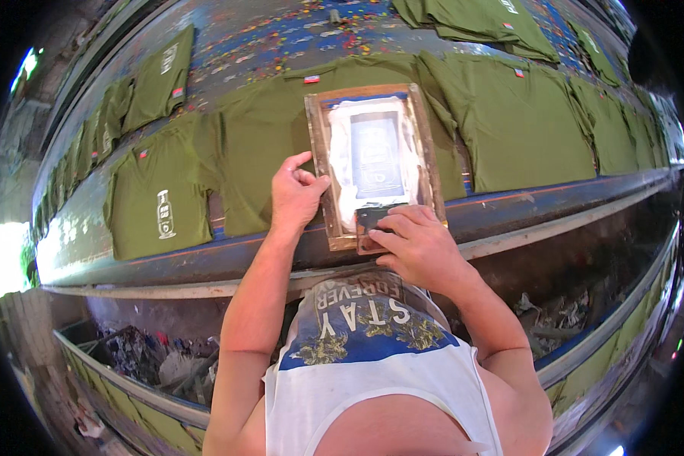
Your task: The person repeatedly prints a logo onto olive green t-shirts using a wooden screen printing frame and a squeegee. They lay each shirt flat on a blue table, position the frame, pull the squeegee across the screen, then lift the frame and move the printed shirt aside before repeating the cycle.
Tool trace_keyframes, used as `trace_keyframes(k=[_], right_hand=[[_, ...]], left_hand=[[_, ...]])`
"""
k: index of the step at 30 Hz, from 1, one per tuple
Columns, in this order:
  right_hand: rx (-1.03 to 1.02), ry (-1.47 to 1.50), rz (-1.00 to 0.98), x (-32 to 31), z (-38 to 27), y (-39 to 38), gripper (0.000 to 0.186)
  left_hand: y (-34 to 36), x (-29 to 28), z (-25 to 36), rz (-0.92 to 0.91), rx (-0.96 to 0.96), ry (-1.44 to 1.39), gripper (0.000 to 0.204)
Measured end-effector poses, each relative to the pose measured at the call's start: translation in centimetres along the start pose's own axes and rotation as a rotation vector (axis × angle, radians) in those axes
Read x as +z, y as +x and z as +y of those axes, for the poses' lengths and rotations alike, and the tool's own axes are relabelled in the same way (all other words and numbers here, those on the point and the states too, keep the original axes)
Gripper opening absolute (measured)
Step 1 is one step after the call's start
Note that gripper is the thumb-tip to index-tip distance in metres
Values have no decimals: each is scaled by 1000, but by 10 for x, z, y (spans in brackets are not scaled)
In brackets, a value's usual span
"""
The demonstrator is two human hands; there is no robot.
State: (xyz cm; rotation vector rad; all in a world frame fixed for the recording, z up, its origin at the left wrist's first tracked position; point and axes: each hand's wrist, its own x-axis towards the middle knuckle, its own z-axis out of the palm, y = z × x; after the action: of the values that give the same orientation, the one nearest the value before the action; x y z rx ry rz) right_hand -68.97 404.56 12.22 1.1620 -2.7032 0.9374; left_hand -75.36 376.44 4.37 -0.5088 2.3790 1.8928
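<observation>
A wooden screen printing frame point(426, 144) lies over an olive green T-shirt point(258, 121), with white ink around the pale window in its mesh. My left hand point(298, 190) is at the frame's left side, thumb and forefinger against the edge and the other fingers curled. Inside the near end of the frame, my right hand point(416, 242) grips a small dark squeegee point(368, 228) with a brownish handle. The squeegee's lower edge is partly hidden by my fingers. To the left lies a green T-shirt point(133, 205) bearing a white print point(165, 214).
A long printing table point(182, 267) spotted with dried colours carries more green shirts point(528, 121) on the right and a further row point(159, 80) beyond. A rail point(501, 242) runs along its near edge. Below are troughs with scraps point(167, 365) and hanging green cloth.
</observation>
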Motion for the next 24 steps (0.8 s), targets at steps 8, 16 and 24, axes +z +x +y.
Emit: trace_keyframes(k=[8,16,24], right_hand=[[-180,67,378,-4,-41,22,34],[-277,187,324,33,-103,56,30],[-349,195,211,147,-194,150,38]], left_hand=[[-3,1,-10,31,118,49,60],[-34,-72,-18,-39,178,-264,42],[-67,-263,-52,220,335,-175,33]])
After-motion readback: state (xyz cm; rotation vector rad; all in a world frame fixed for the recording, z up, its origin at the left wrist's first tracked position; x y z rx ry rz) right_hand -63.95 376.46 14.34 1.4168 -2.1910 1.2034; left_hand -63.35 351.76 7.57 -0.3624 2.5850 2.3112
